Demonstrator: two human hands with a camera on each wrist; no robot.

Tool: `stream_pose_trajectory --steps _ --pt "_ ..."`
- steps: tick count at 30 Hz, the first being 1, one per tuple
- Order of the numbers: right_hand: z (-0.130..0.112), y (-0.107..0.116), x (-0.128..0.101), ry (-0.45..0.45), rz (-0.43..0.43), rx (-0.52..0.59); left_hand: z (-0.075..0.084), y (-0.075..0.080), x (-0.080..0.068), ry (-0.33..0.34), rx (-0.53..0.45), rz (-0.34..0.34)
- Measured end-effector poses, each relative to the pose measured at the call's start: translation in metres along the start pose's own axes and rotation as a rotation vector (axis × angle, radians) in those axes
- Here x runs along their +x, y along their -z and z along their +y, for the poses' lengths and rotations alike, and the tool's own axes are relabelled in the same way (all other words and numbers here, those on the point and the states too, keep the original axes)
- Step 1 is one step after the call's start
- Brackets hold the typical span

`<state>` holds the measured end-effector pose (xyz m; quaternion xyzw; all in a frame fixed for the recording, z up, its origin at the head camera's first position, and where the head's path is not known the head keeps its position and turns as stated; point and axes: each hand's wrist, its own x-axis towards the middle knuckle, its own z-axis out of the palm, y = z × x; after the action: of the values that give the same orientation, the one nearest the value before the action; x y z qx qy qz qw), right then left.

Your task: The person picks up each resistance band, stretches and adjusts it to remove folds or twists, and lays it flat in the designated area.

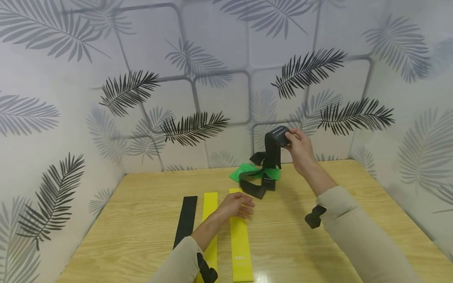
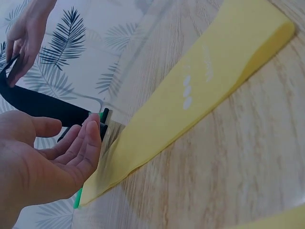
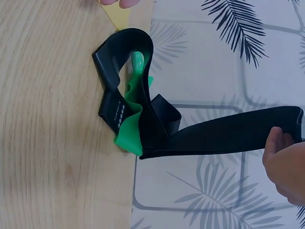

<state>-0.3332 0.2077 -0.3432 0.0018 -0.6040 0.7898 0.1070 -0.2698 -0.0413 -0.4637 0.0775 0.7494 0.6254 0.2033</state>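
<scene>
My right hand pinches the upper end of a black resistance band and holds it raised above the pile at the table's back. Its lower end hangs into the pile, where a green resistance band and another black band lie tangled. White dots and lettering show on the black bands. My left hand hovers over a flat yellow resistance band, fingers loosely bent and holding nothing. In the left wrist view, the left hand overlaps the far end of that yellow band.
Left of the left hand lie a second yellow band and a flat black band, side by side lengthwise. The wooden table ends at a wall with leaf patterns just behind the pile.
</scene>
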Motion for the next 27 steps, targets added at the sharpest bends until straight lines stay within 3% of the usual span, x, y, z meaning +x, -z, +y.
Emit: stream_pose_trajectory --steps 8,16,21,27 --pt "-0.010 -0.001 -0.002 0.095 -0.015 0.075 0.001 -0.002 0.004 -0.009 -0.007 -0.013" --pt "-0.021 -0.014 -0.022 0.099 -0.113 0.119 0.008 -0.006 0.010 -0.112 -0.060 -0.100" --pt "-0.021 -0.022 -0.039 0.051 -0.183 0.087 0.020 -0.007 0.016 -0.123 -0.229 -0.087" --pt "-0.014 -0.025 -0.056 0.021 -0.251 0.025 0.032 -0.001 0.023 -0.101 -0.480 0.011"
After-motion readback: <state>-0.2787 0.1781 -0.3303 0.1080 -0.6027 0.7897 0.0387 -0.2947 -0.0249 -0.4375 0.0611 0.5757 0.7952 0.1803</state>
